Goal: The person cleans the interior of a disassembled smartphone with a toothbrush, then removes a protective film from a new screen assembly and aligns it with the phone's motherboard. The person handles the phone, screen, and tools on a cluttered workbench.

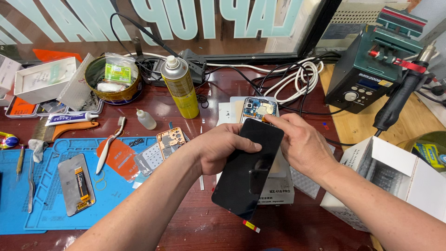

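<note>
Both hands work on a phone mid-tabletop, toward the far edge. Left hand [218,151] has its grip closed on the black screen panel [248,169], thumb across the glass face, fingers wrapped behind the left edge. The panel is tilted up and off the phone body [259,109], which lies on a small white heating pad [278,186] w/ its insides showing: boards, camera modules, gold-coloured shield. Right hand [302,144] pinches at the panel's top corner, where something small and orange sits at the fingertips; can't tell if it's a pick or a flex tab.

Judged from how things lie: the screen is already lifted free along most of its length, so separation looks largely done. The top end sits close to the body; can't tell whether a cable joins them. Left, as far as shown: getting the panel fully clear and set down.

Nearby: another display part [76,183] and an orange mid-frame [171,138] on the blue mat [46,214] at the left edge, yellow spray can [180,86] toward the far edge, hot-air station [367,74] at the far right corner.
</note>
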